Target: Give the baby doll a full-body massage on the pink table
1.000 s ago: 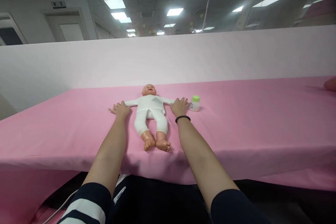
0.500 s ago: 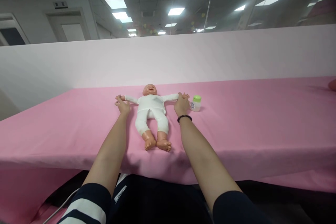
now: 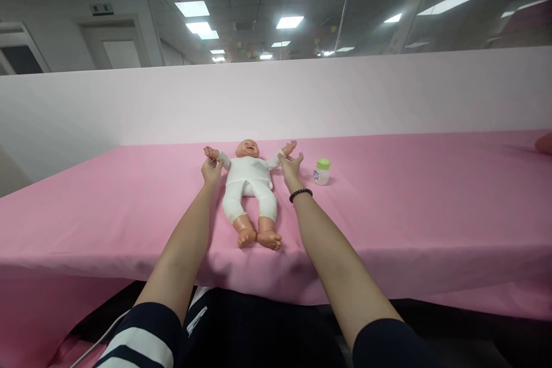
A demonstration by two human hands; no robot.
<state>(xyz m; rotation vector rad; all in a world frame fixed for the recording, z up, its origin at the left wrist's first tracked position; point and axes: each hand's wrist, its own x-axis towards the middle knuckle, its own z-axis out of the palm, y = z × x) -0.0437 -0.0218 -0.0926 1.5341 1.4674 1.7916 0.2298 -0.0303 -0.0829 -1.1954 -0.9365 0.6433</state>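
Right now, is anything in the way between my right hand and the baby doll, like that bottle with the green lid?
Nothing visible is. Your right hand is already at the baby doll's arm, and the green-lidded bottle stands off to its right.

Ceiling panels [image 3: 290, 22] glare white in the dim glass [image 3: 250, 6]; soft shadows, wide-angle stretching toward the edges.
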